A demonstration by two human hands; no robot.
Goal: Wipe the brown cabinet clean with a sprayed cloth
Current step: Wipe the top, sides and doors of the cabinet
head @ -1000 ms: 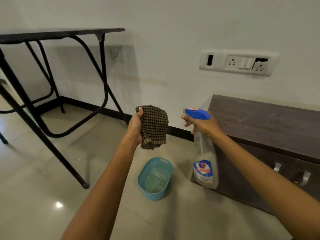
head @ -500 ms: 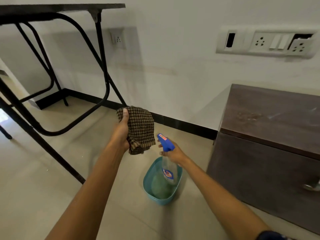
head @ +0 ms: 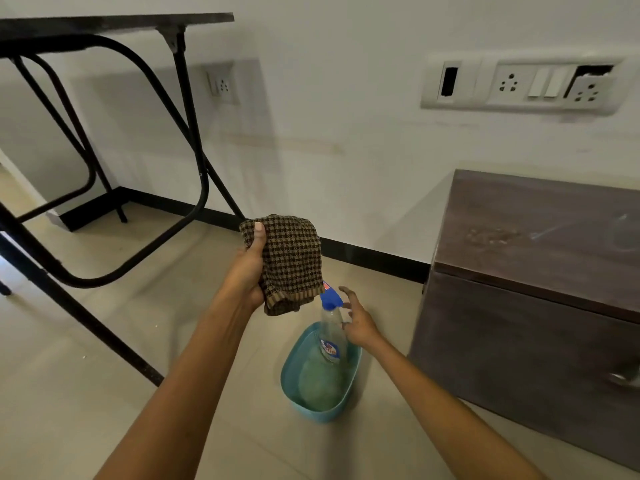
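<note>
Tiled floor [head: 86, 393]: spray bottle [head: 331, 337] upright in blue tub [head: 304, 407], beside brown cabinet [head: 533, 306].

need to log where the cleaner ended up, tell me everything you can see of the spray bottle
The spray bottle is clear plastic with a blue trigger head and a blue, red and white label low on its body. It stands roughly upright with its base inside the teal tub on the floor, beside the brown cabinet. The right hand is spread open right next to its neck, not gripping it; whether a fingertip touches it cannot be told. The hanging checked cloth covers part of the trigger head.
</note>
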